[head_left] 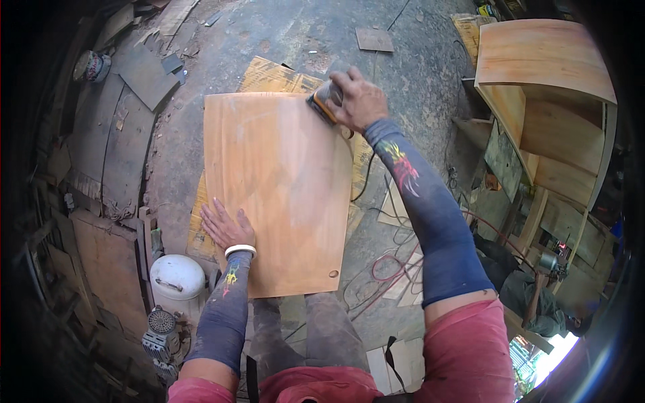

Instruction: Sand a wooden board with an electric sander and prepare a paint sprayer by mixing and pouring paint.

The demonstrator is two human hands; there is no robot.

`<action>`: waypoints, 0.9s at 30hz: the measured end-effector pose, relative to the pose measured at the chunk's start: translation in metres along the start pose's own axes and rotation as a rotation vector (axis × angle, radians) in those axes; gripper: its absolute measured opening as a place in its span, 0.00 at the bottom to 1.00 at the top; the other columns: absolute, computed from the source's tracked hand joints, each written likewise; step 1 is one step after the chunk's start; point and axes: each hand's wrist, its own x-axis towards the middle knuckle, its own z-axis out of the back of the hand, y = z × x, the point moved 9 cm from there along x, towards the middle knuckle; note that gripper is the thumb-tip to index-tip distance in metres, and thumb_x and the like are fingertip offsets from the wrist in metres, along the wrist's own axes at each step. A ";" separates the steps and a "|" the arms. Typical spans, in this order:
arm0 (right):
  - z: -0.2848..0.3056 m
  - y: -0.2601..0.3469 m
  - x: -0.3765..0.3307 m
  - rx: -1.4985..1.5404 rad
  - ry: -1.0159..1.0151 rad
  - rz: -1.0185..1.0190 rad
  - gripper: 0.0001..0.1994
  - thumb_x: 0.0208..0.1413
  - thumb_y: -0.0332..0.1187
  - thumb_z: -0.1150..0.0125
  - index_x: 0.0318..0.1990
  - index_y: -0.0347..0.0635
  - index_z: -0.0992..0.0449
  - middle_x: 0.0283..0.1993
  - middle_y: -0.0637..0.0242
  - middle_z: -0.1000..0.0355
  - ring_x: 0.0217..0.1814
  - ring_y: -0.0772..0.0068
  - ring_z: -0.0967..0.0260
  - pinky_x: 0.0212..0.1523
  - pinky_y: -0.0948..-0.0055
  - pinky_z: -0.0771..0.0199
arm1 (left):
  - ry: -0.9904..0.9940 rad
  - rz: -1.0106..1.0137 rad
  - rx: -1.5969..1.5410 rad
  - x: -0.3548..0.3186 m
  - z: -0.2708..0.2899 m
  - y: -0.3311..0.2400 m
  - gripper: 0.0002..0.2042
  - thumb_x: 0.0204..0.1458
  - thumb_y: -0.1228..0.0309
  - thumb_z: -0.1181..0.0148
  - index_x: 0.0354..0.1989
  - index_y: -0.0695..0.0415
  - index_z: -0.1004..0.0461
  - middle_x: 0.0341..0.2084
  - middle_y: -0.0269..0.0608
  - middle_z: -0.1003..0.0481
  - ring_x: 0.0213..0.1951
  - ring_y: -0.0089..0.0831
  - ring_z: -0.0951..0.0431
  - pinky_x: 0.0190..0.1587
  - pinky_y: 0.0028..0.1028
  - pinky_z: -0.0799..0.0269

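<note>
- Right hand (pixel 359 101): grasping a powered sander (pixel 325 102), fingers wrapped over its housing; tool sits at the panel's far edge, toward the far right corner.
- Left hand (pixel 230 226): relaxed, gripping nothing; palm down, fingers spread along the panel's left edge, nearer the near left corner. Presumably steadies the work.
- Wooden panel (pixel 275 181): lies flat in front of the person, long sides running away from the body, near edge above the thighs. Small round hole (pixel 333 274) in the near right corner.
- Step in hand, judged: surface sanding, at the far edge. Whether the motor runs cannot be told.
- Next move, judged: calls for the sander's face held level and light at the edge so the corner is not rounded over, left hand pressing steadily, cord kept clear.
- Panel texture: smooth, orange-brown with lengthwise grain; a paler, chalky patch right of centre, perhaps dust.
- Beneath: yellowish printed cardboard (pixel 275 77), showing past the far and left edges; grey, scuffed floor (pixel 416 74) around.
- Right of panel: black cord (pixel 367 181), looped reddish hose (pixel 386 269); farther out, a curved-top wooden cabinet (pixel 544 50).
- Left of near left corner: rounded white tank (pixel 178 275).
</note>
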 end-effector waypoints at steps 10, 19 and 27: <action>0.008 -0.037 -0.002 -0.097 -0.088 -0.171 0.28 0.51 0.50 0.28 0.59 0.55 0.25 0.50 0.53 0.28 0.43 0.41 0.21 0.39 0.47 0.19 | 0.038 0.001 -0.058 0.004 -0.007 -0.013 0.40 0.59 0.52 0.44 0.78 0.57 0.47 0.76 0.66 0.50 0.77 0.61 0.51 0.77 0.56 0.58; -0.040 0.083 -0.287 0.064 0.068 -0.448 0.25 0.53 0.42 0.31 0.59 0.54 0.26 0.58 0.51 0.31 0.44 0.40 0.23 0.37 0.46 0.20 | 0.030 0.004 0.012 0.004 -0.003 -0.005 0.40 0.60 0.50 0.44 0.78 0.57 0.46 0.76 0.66 0.50 0.77 0.62 0.51 0.76 0.57 0.57; 0.008 -0.062 -0.049 -0.045 -0.188 -0.560 0.25 0.54 0.49 0.34 0.57 0.53 0.25 0.52 0.51 0.29 0.41 0.39 0.21 0.40 0.43 0.20 | -0.014 -0.028 -0.020 -0.004 -0.008 -0.006 0.38 0.62 0.51 0.46 0.77 0.58 0.45 0.76 0.66 0.50 0.77 0.62 0.50 0.76 0.57 0.57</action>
